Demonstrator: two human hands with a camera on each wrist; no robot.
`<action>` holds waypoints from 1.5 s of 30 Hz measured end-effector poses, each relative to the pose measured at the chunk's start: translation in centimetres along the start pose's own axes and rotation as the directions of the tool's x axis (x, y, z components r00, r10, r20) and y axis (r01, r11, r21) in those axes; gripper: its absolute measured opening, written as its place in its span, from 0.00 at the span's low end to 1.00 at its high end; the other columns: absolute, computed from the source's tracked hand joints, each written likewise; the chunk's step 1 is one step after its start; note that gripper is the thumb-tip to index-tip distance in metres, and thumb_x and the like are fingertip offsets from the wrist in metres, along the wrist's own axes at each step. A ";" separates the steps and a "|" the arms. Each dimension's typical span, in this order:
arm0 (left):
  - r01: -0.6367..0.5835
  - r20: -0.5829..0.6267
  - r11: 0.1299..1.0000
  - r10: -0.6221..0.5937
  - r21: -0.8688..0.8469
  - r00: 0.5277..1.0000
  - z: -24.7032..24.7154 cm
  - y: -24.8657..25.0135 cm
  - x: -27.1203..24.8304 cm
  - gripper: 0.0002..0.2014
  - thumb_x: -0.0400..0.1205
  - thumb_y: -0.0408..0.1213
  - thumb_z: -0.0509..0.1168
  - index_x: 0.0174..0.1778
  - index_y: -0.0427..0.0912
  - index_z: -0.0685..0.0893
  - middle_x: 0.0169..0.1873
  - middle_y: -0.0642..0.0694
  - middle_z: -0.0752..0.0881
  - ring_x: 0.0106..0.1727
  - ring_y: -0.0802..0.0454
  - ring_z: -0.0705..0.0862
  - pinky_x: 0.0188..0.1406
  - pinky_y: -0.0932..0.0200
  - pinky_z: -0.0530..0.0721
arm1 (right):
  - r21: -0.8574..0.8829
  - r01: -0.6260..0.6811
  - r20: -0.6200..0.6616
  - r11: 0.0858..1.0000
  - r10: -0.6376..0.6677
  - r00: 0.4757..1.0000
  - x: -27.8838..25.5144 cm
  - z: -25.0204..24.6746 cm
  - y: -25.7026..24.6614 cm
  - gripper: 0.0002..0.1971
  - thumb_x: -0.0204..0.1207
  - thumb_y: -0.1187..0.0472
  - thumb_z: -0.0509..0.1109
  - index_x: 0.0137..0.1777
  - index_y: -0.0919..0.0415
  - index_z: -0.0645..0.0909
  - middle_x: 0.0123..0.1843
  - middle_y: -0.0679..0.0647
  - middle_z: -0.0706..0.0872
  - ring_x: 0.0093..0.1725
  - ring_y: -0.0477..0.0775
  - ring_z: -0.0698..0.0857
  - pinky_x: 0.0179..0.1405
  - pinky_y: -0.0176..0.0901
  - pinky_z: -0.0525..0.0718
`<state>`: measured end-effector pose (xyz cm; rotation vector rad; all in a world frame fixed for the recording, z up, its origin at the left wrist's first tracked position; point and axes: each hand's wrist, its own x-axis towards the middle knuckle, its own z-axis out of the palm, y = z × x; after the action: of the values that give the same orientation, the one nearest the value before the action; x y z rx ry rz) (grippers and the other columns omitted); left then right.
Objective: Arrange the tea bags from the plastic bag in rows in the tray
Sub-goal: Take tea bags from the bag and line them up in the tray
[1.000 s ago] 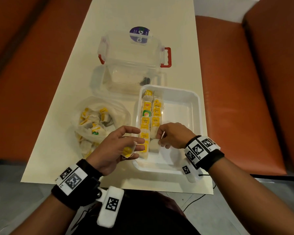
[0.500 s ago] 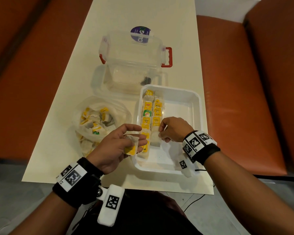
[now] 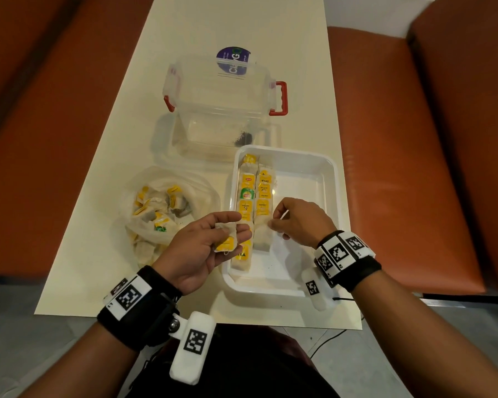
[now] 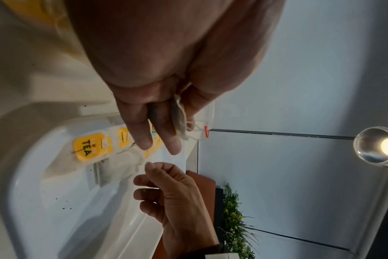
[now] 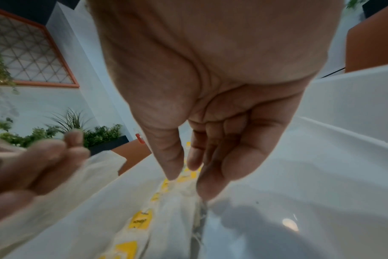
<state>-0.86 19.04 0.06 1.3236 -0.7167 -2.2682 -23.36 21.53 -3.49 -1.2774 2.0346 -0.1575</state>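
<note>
Right hand (image 3: 298, 222) lifted off row, empty; left hand (image 3: 204, 245) pinches one tea bag (image 3: 226, 238); two rows in tray (image 3: 325, 179).

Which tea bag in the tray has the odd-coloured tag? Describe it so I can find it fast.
Start at the white rectangular plastic tray on the cream table's right side, where two rows of tea bags run along its left wall. Take the row nearest that wall and look in its far half. The tea bag with the green tag is the only green one among yellow tags.
</note>
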 end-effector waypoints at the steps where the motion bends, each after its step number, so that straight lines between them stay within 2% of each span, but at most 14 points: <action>1: -0.002 -0.005 1.000 0.002 -0.009 1.000 0.1 0.0 0.1 0.14 0.88 0.23 0.56 0.62 0.37 0.84 0.57 0.36 0.91 0.60 0.46 0.91 0.61 0.49 0.86 | 0.013 0.021 -0.024 1.000 -0.020 0.999 -0.5 -0.1 -0.2 0.11 0.77 0.42 0.74 0.44 0.45 0.79 0.35 0.45 0.90 0.38 0.44 0.89 0.45 0.45 0.85; 4: -0.031 -0.016 0.997 0.030 -0.070 0.999 0.6 0.1 0.5 0.15 0.88 0.22 0.55 0.61 0.37 0.84 0.57 0.38 0.91 0.60 0.48 0.91 0.63 0.49 0.86 | 0.128 0.087 -0.058 0.988 -0.080 0.995 -2.8 -0.4 -1.4 0.13 0.78 0.40 0.73 0.42 0.48 0.81 0.36 0.46 0.90 0.34 0.44 0.88 0.38 0.42 0.84; 8: -0.089 -0.021 0.981 0.086 -0.171 0.996 1.6 0.4 1.0 0.15 0.87 0.21 0.56 0.60 0.40 0.83 0.55 0.38 0.91 0.58 0.49 0.91 0.61 0.49 0.86 | 0.425 0.061 0.060 0.903 -0.095 0.994 -5.9 -0.5 -3.6 0.20 0.76 0.37 0.72 0.42 0.56 0.86 0.38 0.49 0.93 0.31 0.45 0.88 0.34 0.36 0.79; 11: -0.114 -0.012 0.972 0.114 -0.206 0.993 2.2 0.3 1.2 0.17 0.87 0.20 0.55 0.61 0.42 0.82 0.58 0.36 0.90 0.60 0.47 0.91 0.57 0.51 0.88 | 0.489 0.059 0.083 0.871 -0.114 0.990 -6.7 -0.2 -4.3 0.21 0.75 0.36 0.73 0.42 0.55 0.88 0.38 0.50 0.93 0.32 0.47 0.87 0.36 0.39 0.79; 15: -0.136 0.014 0.967 0.142 -0.218 0.990 2.7 -0.1 1.2 0.17 0.88 0.20 0.54 0.62 0.43 0.82 0.62 0.35 0.88 0.63 0.46 0.89 0.67 0.45 0.83 | 0.496 0.066 0.070 0.866 -0.116 0.991 -6.6 0.2 -4.5 0.19 0.76 0.40 0.75 0.42 0.58 0.88 0.38 0.51 0.93 0.32 0.47 0.87 0.36 0.37 0.79; 18: -0.152 0.059 0.976 0.163 -0.159 0.985 2.8 -0.4 1.1 0.17 0.87 0.21 0.55 0.62 0.44 0.82 0.60 0.38 0.89 0.59 0.46 0.89 0.59 0.48 0.85 | 0.516 0.096 0.046 0.851 -0.139 0.989 -6.5 0.3 -4.5 0.12 0.77 0.51 0.77 0.41 0.59 0.87 0.38 0.53 0.92 0.31 0.48 0.87 0.31 0.32 0.77; 24: -0.207 0.081 0.973 0.199 0.107 0.977 1.5 -0.7 1.2 0.21 0.79 0.20 0.65 0.62 0.48 0.83 0.50 0.42 0.87 0.48 0.51 0.87 0.53 0.52 0.84 | 0.540 0.094 -0.033 0.837 -0.091 0.995 -6.0 -0.3 -3.8 0.05 0.74 0.59 0.79 0.45 0.56 0.86 0.35 0.49 0.90 0.32 0.47 0.88 0.34 0.38 0.79; 27: -0.275 0.149 0.908 0.238 0.317 0.960 0.5 -0.9 1.2 0.19 0.75 0.26 0.73 0.61 0.46 0.85 0.42 0.47 0.86 0.44 0.53 0.85 0.47 0.58 0.84 | 0.529 0.121 -0.039 0.840 -0.119 0.992 -5.9 -0.9 -3.5 0.03 0.75 0.62 0.79 0.47 0.56 0.88 0.35 0.48 0.89 0.32 0.43 0.85 0.33 0.34 0.78; 29: -0.328 0.191 0.818 0.268 0.473 0.944 0.2 -1.0 1.2 0.13 0.78 0.28 0.75 0.56 0.45 0.89 0.39 0.50 0.87 0.40 0.57 0.84 0.42 0.63 0.81 | 0.514 0.148 -0.046 0.845 -0.145 0.988 -5.9 -1.2 -3.2 0.03 0.76 0.62 0.78 0.48 0.56 0.89 0.37 0.50 0.90 0.31 0.40 0.83 0.32 0.32 0.78; 32: -0.353 0.210 0.696 0.286 0.625 0.935 0.0 -1.3 1.4 0.04 0.78 0.35 0.76 0.45 0.49 0.91 0.36 0.55 0.90 0.35 0.61 0.83 0.39 0.62 0.78 | 0.472 0.176 -0.030 0.864 -0.183 0.983 -5.9 -1.5 -2.8 0.03 0.76 0.60 0.78 0.49 0.54 0.90 0.37 0.48 0.89 0.32 0.39 0.82 0.33 0.30 0.78; 35: -0.316 0.179 0.625 0.273 0.714 0.945 -0.3 -1.8 1.4 0.08 0.75 0.39 0.79 0.46 0.54 0.89 0.40 0.56 0.91 0.32 0.63 0.83 0.36 0.63 0.78 | 0.421 0.205 -0.003 0.883 -0.224 0.975 -5.9 -1.6 -2.4 0.04 0.76 0.58 0.79 0.49 0.51 0.91 0.37 0.46 0.89 0.33 0.42 0.84 0.36 0.33 0.78; 37: -0.290 0.145 0.619 0.274 0.730 0.951 -0.7 -2.1 1.4 0.13 0.74 0.42 0.80 0.51 0.57 0.87 0.44 0.54 0.90 0.34 0.60 0.84 0.37 0.60 0.79 | 0.365 0.224 -0.001 0.904 -0.240 0.971 -5.8 -1.6 -2.0 0.03 0.76 0.57 0.79 0.48 0.49 0.91 0.38 0.48 0.90 0.33 0.43 0.86 0.38 0.36 0.80; 41: -0.271 0.094 0.660 0.292 0.701 0.952 -1.6 -1.7 0.9 0.09 0.77 0.42 0.77 0.50 0.56 0.87 0.41 0.53 0.90 0.37 0.54 0.88 0.35 0.59 0.80 | 0.109 0.234 0.073 0.966 -0.243 0.967 -5.4 -1.4 -1.4 0.04 0.77 0.54 0.77 0.51 0.46 0.90 0.38 0.45 0.90 0.39 0.43 0.87 0.44 0.41 0.83; 45: -0.293 0.118 0.664 0.296 0.688 0.948 -2.4 -1.1 0.0 0.04 0.80 0.41 0.75 0.49 0.51 0.88 0.37 0.53 0.87 0.33 0.56 0.88 0.26 0.67 0.76 | -0.109 0.215 0.247 0.971 -0.183 0.952 -4.6 -0.4 -1.5 0.09 0.77 0.58 0.76 0.56 0.47 0.89 0.45 0.43 0.89 0.45 0.44 0.85 0.43 0.34 0.79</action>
<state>1.13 19.39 -1.65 1.3617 -1.7831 -1.7653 -21.38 24.49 -0.20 -1.5097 1.7371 0.0388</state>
